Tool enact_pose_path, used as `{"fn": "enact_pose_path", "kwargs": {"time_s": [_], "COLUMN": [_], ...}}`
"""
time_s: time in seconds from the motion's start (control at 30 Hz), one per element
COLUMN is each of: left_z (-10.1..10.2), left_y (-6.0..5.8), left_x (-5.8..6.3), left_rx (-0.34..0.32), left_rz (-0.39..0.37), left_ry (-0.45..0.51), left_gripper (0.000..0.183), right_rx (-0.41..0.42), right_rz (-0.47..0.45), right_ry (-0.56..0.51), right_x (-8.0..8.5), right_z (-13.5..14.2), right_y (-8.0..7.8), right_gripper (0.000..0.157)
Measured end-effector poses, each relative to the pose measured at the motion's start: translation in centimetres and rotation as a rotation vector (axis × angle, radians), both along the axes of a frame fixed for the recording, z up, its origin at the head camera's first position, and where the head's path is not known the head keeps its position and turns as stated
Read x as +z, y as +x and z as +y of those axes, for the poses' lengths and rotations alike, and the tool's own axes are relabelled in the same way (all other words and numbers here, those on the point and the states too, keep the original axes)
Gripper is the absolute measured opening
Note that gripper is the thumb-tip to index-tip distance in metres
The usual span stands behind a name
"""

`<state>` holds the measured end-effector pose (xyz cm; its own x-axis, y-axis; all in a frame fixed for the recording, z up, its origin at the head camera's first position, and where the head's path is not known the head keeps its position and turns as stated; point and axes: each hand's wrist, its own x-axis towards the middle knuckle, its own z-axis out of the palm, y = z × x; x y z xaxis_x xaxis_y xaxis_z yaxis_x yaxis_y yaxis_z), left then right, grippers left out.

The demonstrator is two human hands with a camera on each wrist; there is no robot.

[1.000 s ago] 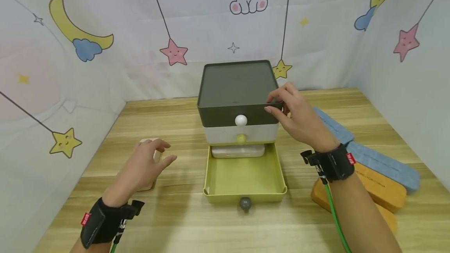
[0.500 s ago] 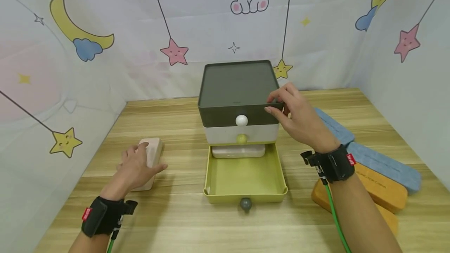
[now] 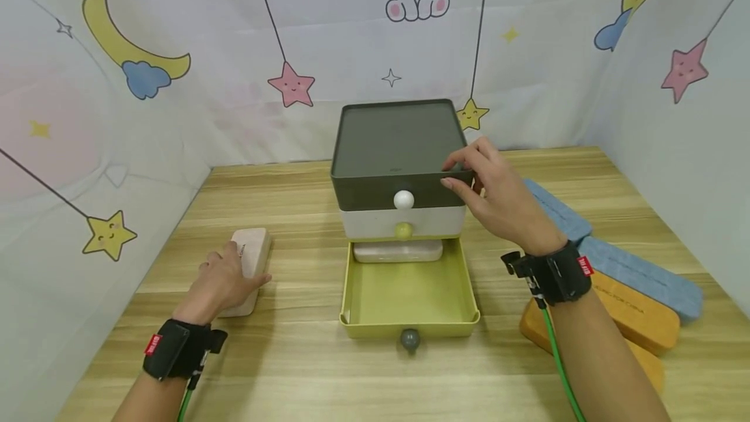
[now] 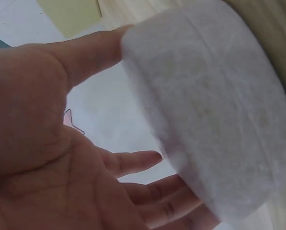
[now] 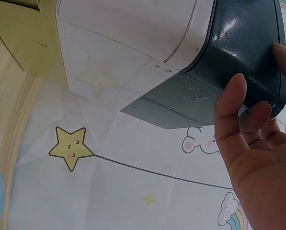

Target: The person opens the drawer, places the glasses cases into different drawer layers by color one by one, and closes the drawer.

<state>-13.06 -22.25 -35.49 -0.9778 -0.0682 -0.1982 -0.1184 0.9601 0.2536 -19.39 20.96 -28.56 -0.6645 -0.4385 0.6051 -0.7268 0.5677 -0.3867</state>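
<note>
In the head view my left hand (image 3: pixel 219 282) spans a white oblong case (image 3: pixel 253 254) lying on the table, thumb on its right side and fingers on its left. The left wrist view shows the thumb tip against the case (image 4: pixel 214 110), with several fingertips partly hidden behind it. My right hand (image 3: pixel 498 194) pinches the front right top corner of a stacked drawer box (image 3: pixel 398 142), dark grey over white. Its yellow-green bottom drawer (image 3: pixel 410 329) is pulled out. Another white case (image 3: pixel 398 252) sits at the back of that drawer, partly under the white tier.
Blue cases (image 3: pixel 641 272) and orange cases (image 3: pixel 633 311) lie in a group at the right, partly under my right forearm. A white patterned cloth (image 3: pixel 351 18) stands behind the wooden table (image 3: pixel 328 383) and along its sides. The pulled-out drawer has a dark knob (image 3: pixel 410 340).
My left hand has moved left and come down over the white case, with fingers and thumb now at its sides. My right hand stays on the drawer box's corner.
</note>
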Motion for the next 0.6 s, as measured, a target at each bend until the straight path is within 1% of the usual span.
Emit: {"fn": "enact_pose_path", "kwargs": {"time_s": [0.23,0.43,0.6], "left_z": [0.13,0.14,-0.03], "left_y": [-0.50,-0.70,-0.74], "left_x": [-0.42,-0.59,-0.74], "left_rx": [0.054,0.083,0.091], "left_rz": [-0.008,0.011,0.028], "left_ry": [-0.008,-0.005,-0.005], "left_gripper": [0.101,0.093,0.089], "right_rx": [0.004,-0.004,-0.007], "right_rz": [-0.002,-0.005,-0.011], "right_ry": [0.002,0.001,0.000], "right_x": [-0.11,-0.15,-0.23], "right_z": [-0.01,0.06,0.02], "right_y": [-0.04,-0.04,-0.04], "right_gripper": [0.021,0.021,0.021]}}
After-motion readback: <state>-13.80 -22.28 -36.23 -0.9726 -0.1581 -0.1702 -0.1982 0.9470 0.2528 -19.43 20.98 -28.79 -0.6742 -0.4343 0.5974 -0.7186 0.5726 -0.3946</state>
